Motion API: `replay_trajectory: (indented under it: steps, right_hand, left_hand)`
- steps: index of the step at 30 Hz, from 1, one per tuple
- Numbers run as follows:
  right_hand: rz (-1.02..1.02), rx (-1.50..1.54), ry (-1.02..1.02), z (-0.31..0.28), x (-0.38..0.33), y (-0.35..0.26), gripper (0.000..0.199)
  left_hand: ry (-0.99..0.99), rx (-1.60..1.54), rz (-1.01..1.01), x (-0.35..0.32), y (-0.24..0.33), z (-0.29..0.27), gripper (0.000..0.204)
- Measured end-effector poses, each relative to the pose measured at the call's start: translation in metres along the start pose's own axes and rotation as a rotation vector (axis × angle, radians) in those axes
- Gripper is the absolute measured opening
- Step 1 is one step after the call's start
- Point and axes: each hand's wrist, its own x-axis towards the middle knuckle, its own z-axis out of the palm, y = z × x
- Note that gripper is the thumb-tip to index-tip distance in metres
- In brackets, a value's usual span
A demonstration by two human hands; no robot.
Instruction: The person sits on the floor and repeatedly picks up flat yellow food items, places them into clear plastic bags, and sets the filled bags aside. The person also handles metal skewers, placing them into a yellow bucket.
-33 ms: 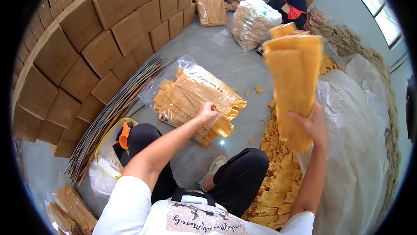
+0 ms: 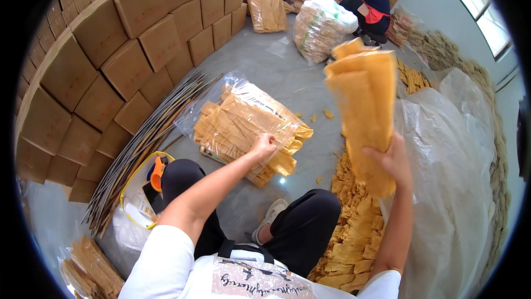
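My right hand (image 2: pixel 389 161) is closed round the lower part of a tall bundle of flat yellow sheets (image 2: pixel 362 97), which look like dried tofu skin. It holds the bundle raised and nearly upright, right of centre. With fingers pinched, my left hand (image 2: pixel 264 147) grips the edge of a clear plastic bag (image 2: pixel 235 86). More yellow sheets (image 2: pixel 238 119) lie in this bag, their ragged ends sticking out at its right end. The bag rests on something mostly hidden, low on the floor before my knees. Beside my right leg runs a long heap of loose yellow sheets (image 2: pixel 354 232).
Stacked cardboard boxes (image 2: pixel 127 67) line the left, with long thin rods (image 2: pixel 141 150) on the floor beside them. A yellow-rimmed bag (image 2: pixel 138 197) holds an orange-handled tool. Translucent plastic sheeting (image 2: pixel 442 188) covers the right side. Beyond a full clear sack (image 2: pixel 321 31), a person (image 2: pixel 370 3) crouches.
The bundle in my right hand has shifted slightly left and down. My left hand stays at the bag's edge.
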Motion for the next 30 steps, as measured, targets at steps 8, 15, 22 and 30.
replay_trajectory:
  steps: [8,15,22,30]
  right_hand:
    - [0.166,-0.266,-0.191,0.051,-0.014,0.052,0.078]
    - [0.230,-0.465,0.030,0.073,-0.039,-0.003,0.077]
    - [0.108,-0.666,0.276,0.105,-0.077,0.002,0.079]
    - [0.120,-0.755,0.338,0.132,-0.097,0.019,0.077]
  left_hand:
    - [-0.097,0.490,0.005,-0.022,0.032,0.017,0.050]
    - [-0.083,0.731,0.177,-0.023,-0.003,0.023,0.021]
    - [0.216,0.173,-0.179,0.030,-0.022,0.005,0.029]
    - [0.300,-0.112,-0.010,0.109,0.049,-0.067,0.019]
